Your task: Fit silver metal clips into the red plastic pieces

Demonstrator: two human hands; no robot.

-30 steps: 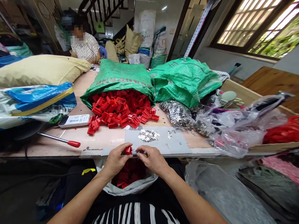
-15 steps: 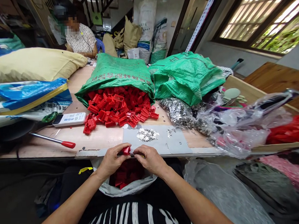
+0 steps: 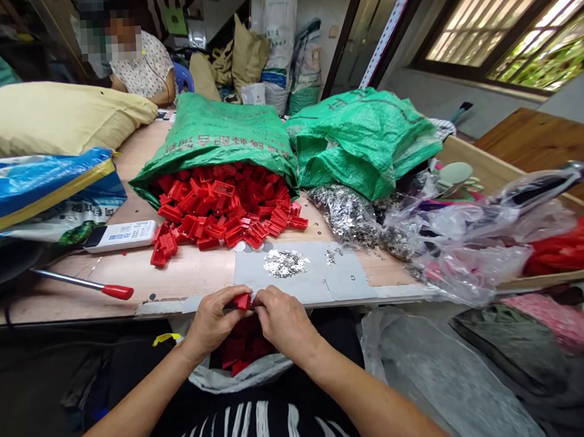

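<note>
Between the thumb and fingers of my left hand (image 3: 209, 322) is a small red plastic housing (image 3: 242, 301), just over the table's front edge. My right hand (image 3: 286, 320) is closed in a pinch against the housing's right side; what its fingers hold is hidden. Below both hands, an open white sack (image 3: 232, 382) on my lap contains more red housings (image 3: 239, 365). Beyond my hands, a heap of small shiny metal pieces (image 3: 285, 263) lies on a grey sheet (image 3: 319, 276), with a few loose ones (image 3: 332, 255) to its right.
Red housings (image 3: 213, 209) spill from a green sack (image 3: 233, 127). Another green sack (image 3: 361, 143) and a plastic bag of metal pieces (image 3: 348, 215) stand right of it. A red-tipped lever (image 3: 117, 291) and white box (image 3: 124, 235) lie left. A person (image 3: 144, 70) sits across the table.
My right hand has moved in closer against the red housing. The silvery piece that showed between my hands is now hidden. The view has shifted slightly.
</note>
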